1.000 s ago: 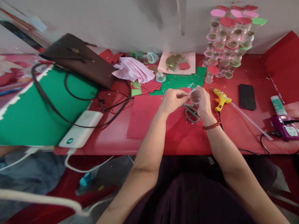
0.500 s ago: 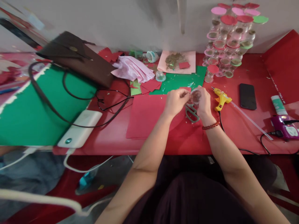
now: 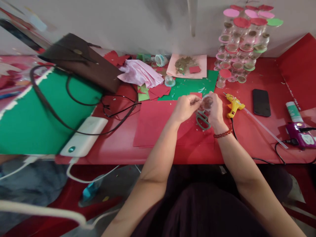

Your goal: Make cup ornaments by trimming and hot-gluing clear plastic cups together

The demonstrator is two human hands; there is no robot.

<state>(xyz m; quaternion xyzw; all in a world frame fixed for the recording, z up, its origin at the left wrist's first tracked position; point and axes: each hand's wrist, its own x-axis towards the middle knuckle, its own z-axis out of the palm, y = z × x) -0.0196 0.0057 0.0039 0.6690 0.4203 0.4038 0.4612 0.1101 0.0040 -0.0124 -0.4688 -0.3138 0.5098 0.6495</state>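
My right hand (image 3: 216,108) is closed around a small clear plastic cup (image 3: 206,103), its round opening turned toward me. The fingers of my left hand (image 3: 186,107) are pinched together at the cup's left side; whatever they hold, if anything, is too small to make out. Just below the cup lie the grey handles of a pair of scissors (image 3: 203,120), on red paper (image 3: 158,123). To the right of my right hand rests a yellow glue gun (image 3: 233,105) with a long clear glue stick (image 3: 265,127) in its back.
Stacked clear cups with coloured discs (image 3: 240,49) stand at the back right. A black phone (image 3: 261,102), a glue tube (image 3: 293,112) and a purple power adapter (image 3: 300,135) lie at right. At left are a brown bag (image 3: 84,62) and a white power bank (image 3: 84,136).
Both hands stay nearly in place, with the cup shifting very slightly between them. Nothing has been picked up or put down.
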